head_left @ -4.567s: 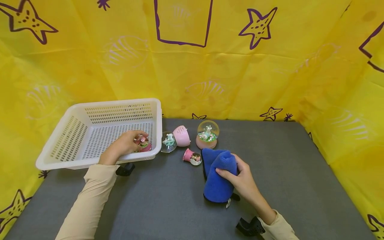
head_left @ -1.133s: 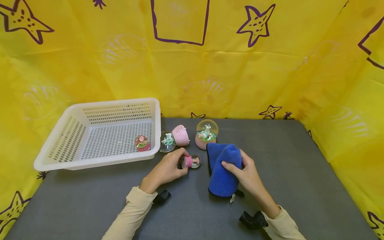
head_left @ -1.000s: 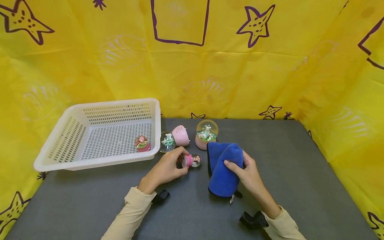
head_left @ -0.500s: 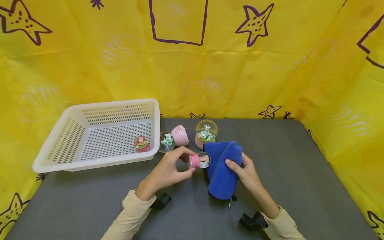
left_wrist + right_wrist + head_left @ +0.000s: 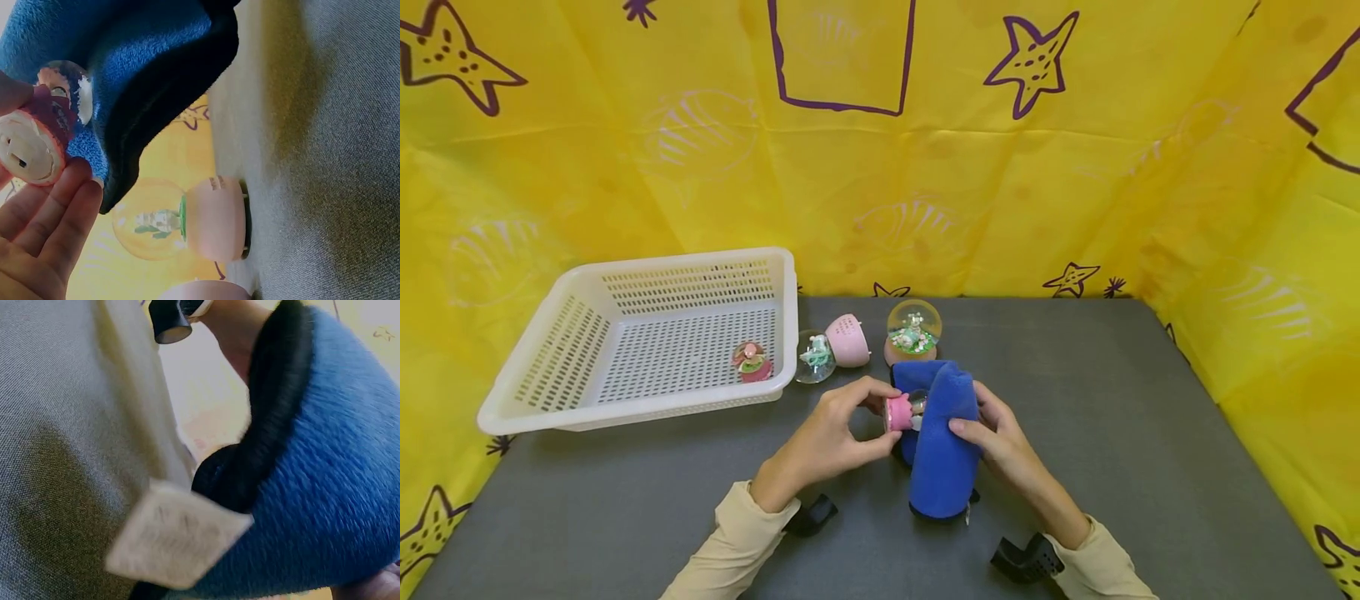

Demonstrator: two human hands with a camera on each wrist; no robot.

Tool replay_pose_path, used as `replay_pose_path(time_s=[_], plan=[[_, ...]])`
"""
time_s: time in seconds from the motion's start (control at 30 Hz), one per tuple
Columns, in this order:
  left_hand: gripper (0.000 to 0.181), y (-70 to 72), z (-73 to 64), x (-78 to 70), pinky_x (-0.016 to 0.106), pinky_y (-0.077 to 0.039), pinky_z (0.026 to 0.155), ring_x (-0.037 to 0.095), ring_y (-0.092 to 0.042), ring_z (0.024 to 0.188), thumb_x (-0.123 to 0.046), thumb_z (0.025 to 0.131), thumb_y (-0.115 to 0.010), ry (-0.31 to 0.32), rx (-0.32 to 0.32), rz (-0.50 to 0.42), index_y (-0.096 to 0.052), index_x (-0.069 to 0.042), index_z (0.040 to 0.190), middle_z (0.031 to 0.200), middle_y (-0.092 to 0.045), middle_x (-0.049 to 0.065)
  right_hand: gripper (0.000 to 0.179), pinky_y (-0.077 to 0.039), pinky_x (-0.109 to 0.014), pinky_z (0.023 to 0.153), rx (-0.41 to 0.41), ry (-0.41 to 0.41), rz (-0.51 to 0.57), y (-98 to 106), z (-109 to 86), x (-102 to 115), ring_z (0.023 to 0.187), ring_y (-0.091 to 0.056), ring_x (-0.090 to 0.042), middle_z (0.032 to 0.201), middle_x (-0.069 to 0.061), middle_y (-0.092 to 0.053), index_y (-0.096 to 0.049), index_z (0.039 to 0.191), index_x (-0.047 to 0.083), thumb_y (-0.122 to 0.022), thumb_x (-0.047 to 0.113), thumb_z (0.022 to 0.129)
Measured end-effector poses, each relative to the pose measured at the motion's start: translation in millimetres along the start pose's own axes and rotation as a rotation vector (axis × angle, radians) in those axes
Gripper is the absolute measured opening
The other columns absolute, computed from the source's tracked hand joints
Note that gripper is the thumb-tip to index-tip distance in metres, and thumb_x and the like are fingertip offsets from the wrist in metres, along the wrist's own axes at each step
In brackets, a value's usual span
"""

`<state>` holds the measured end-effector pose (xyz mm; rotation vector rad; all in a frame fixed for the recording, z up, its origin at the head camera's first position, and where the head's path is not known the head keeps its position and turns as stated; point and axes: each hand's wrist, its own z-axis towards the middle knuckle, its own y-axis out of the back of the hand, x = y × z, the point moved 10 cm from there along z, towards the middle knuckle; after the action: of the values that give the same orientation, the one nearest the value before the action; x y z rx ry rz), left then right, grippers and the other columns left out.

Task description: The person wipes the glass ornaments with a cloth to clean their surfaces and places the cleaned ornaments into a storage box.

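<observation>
- the left hand [image 5: 829, 435] pinches the small pink globe [image 5: 898, 413] by its base, with the thumb and fingers on its sides.
- the right hand [image 5: 1003, 442] grips the blue cloth [image 5: 943, 454], with its thumb on the near side.
- the small pink globe is between the two hands, up off the table [image 5: 1135, 467] and tipped on its side. its clear end is in the fold of the cloth. i can't tell how hard the cloth presses it.
- the globe looks light, hard and smooth. the clear part is probably slippery and could crack if it drops.
- the pink base looks like the best part to hold, because it is bumpy and not so round.
- the cloth looks soft, fuzzy and floppy. a bunched-up bit, like the one in the right hand, should be easy to hold.
</observation>
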<state>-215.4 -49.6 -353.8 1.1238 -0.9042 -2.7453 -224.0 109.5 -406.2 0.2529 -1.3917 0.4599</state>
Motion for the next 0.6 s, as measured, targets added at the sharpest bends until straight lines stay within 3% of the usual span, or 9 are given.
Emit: replay_pose_path(time_s=[0.23, 0.3, 0.5, 0.6], plan=[[0.042, 0.3, -0.1, -1.2, 0.025, -0.057, 0.079, 0.011, -0.066, 0.086, -0.004, 0.075, -0.08, -0.006, -0.002, 0.005, -0.062, -0.006, 0.114, 0.103, -0.071, 0.004, 0.047, -0.057, -0.029, 0.086, -0.053, -0.017, -0.118, 3, 0.2, -2, 0.103, -0.067, -0.008, 0.117, 0.014, -0.064, -0.037, 0.139, -0.011, -0.054, 0.005, 0.098], [0.043, -0.8, -0.5, -3.7, 0.024, -0.057, 0.08, 0.011, -0.066, 0.089, -0.004, 0.075, -0.081, -0.03, 0.003, 0.015, -0.063, -0.006, 0.114, 0.106, -0.071, 0.005, 0.047, -0.057, -0.03, 0.085, -0.059, -0.024, -0.138, 3, 0.3, -3, 0.101, -0.068, -0.008, 0.118, 0.008, -0.065, -0.037, 0.14, -0.01, -0.054, 0.005, 0.099], [0.043, -6.7, -1.2, -11.2, 0.025, -0.056, 0.087, 0.015, -0.065, 0.1, -0.003, 0.075, -0.081, -0.103, 0.027, 0.065, -0.064, -0.007, 0.115, 0.111, -0.07, 0.006, 0.05, -0.059, -0.034, 0.084, -0.041, -0.09, -0.157, -2, 0.2, -11, 0.1, -0.069, -0.012, 0.124, -0.026, -0.059, -0.037, 0.141, -0.006, -0.058, 0.01, 0.098], [0.042, -8.8, -0.5, -11.8, 0.025, -0.056, 0.087, 0.014, -0.065, 0.1, -0.004, 0.075, -0.081, -0.105, 0.036, 0.058, -0.065, -0.009, 0.114, 0.111, -0.07, 0.004, 0.046, -0.059, -0.035, 0.081, -0.053, -0.09, -0.187, -1, -1.0, -11, 0.096, -0.071, -0.013, 0.12, -0.021, -0.063, -0.042, 0.138, -0.005, -0.058, 0.01, 0.098]])
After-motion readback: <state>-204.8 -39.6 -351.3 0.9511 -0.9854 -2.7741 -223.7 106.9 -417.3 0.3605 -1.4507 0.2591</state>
